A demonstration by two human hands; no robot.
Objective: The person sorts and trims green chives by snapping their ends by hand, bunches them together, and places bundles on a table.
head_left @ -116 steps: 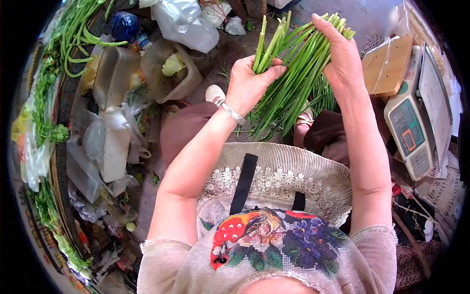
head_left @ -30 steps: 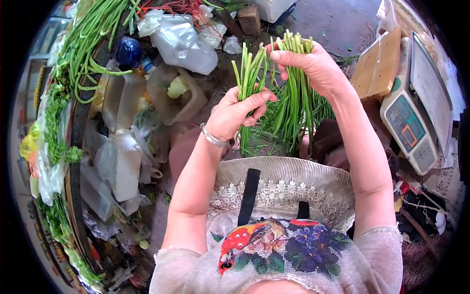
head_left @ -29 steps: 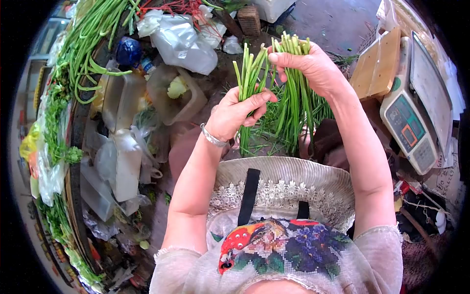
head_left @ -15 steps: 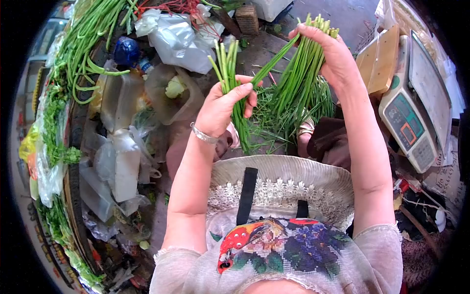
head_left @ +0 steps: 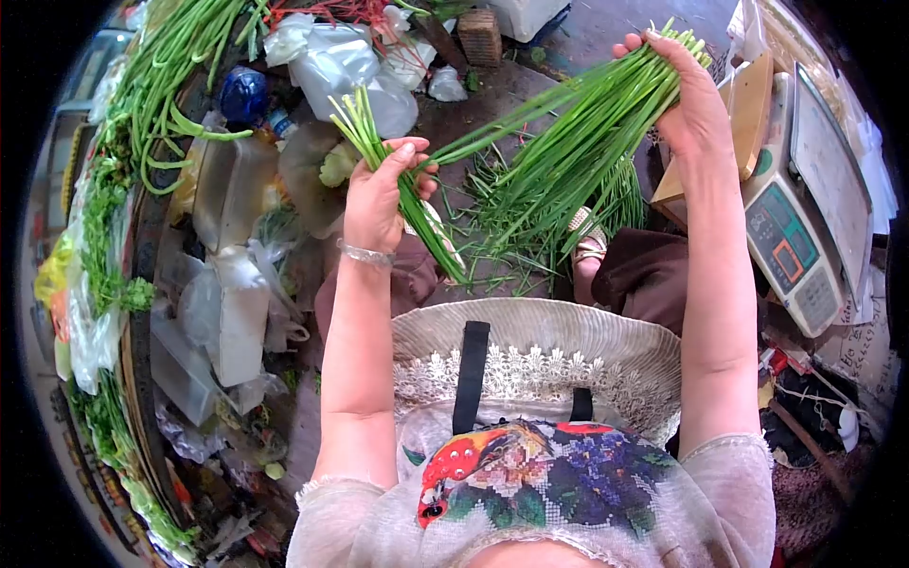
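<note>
My left hand (head_left: 379, 196), a bracelet on its wrist, is closed around a thin bunch of green garlic chives (head_left: 355, 123) with pale cut ends pointing up. Higher on the right, my right hand (head_left: 696, 106) grips a thicker bunch of garlic chives (head_left: 597, 123) near its pale ends. That bunch slants down to the left, its leaf tips fanning out. A few long leaves stretch across from it to the fingers of my left hand. Below lie loose chive leaves (head_left: 507, 251) in a heap on the ground, between my feet.
A weighing scale (head_left: 791, 241) stands at the right beside a wooden board (head_left: 748, 109). Plastic bags (head_left: 350, 71) and a white box (head_left: 237, 317) crowd the left. Long green stalks (head_left: 180, 76) hang over the curved edge of a stall. A brick-like block (head_left: 479, 38) sits at the top.
My hands have moved apart: the left to the left with its thin bunch, the right to the right with the thick one. The thick bunch now slants more, with leaves drawn out between the hands.
</note>
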